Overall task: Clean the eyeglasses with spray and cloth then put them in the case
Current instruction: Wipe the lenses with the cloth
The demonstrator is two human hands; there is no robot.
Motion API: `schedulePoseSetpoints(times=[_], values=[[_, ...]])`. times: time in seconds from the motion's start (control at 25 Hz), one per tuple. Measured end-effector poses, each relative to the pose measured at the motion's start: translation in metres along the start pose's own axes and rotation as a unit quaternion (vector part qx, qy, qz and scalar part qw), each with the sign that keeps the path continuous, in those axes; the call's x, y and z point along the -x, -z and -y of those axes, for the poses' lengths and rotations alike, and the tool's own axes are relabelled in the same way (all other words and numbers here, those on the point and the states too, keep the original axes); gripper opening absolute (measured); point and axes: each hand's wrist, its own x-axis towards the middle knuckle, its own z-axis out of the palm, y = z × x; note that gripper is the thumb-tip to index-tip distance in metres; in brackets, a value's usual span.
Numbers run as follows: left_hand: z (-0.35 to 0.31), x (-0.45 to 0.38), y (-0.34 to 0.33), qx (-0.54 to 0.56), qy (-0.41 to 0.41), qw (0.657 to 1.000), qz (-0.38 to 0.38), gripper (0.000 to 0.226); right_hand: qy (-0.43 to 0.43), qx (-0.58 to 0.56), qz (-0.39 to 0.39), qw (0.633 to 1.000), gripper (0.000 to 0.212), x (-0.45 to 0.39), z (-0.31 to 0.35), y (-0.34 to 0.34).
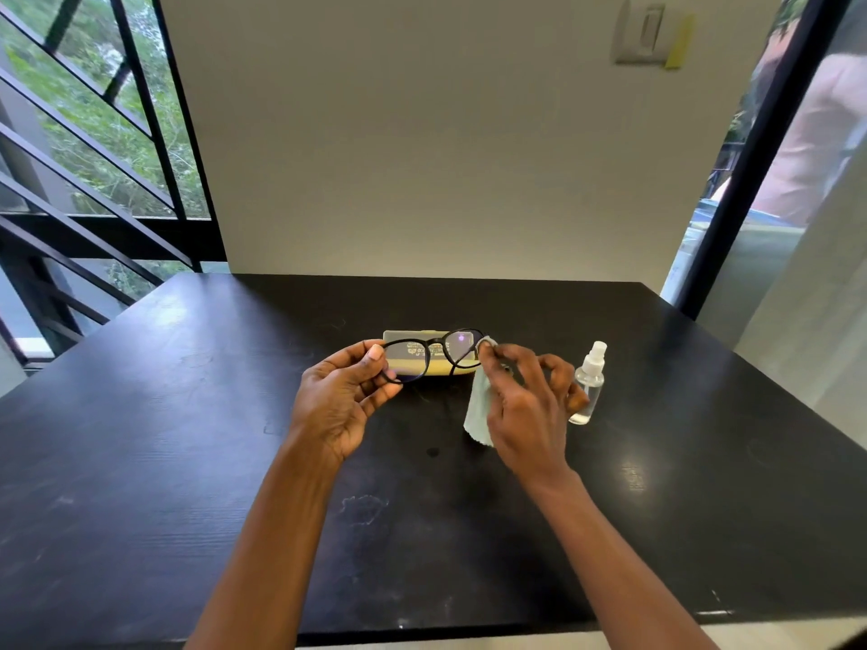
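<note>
Table: a black table (187, 462) filled the lower view, its top carrying faint smudges and pale reflections, its far edge against a plain light wall (422, 157).
Windows: dark-framed glass stood at the far left (94, 133) with greenery behind it; another dark frame ran down the far right.
Wall switch: a pale switch plate (645, 32) sat high on the wall, right of centre.
Left hand: the left hand (345, 396) was raised above the table, thumb and curled fingers gripping the left end of the eyeglasses.
Right hand: the right hand (525, 410) pinched the cloth against the right lens edge, its other fingers loosely bent.
Case: a yellowish case (399, 337) lay closed on the table behind the hands, partly seen through the lenses.
Cloth: a pale grey-green cloth (478, 410) hung from the right fingertips down past the palm.
Eyeglasses: black-rimmed eyeglasses (438, 351) were held between both hands, in front of the case, temples hanging downward.
Spray bottle: a small clear spray bottle (589, 384) stood upright just right of the right hand.
</note>
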Motion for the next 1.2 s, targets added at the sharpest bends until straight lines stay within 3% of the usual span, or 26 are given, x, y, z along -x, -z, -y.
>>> schedulePoseSetpoints(times=[0.12,0.52,0.84,1.2], values=[[-0.001,0.001,0.000,-0.003,-0.001,1.000,0.004,0.010,-0.030,-0.036,0.006,0.999,0.038,-0.013,0.007,-0.002],[0.004,-0.002,0.003,-0.006,-0.012,1.000,0.012,0.009,0.079,0.007,-0.025,0.997,0.033,0.007,0.008,0.001],[0.002,-0.001,0.008,-0.008,-0.011,0.999,0.030,0.011,-0.016,-0.058,-0.007,0.998,0.037,-0.003,-0.004,-0.002],[0.004,0.001,0.005,-0.013,-0.019,0.999,0.027,0.011,0.035,-0.062,0.000,0.997,0.035,-0.005,0.008,0.002]])
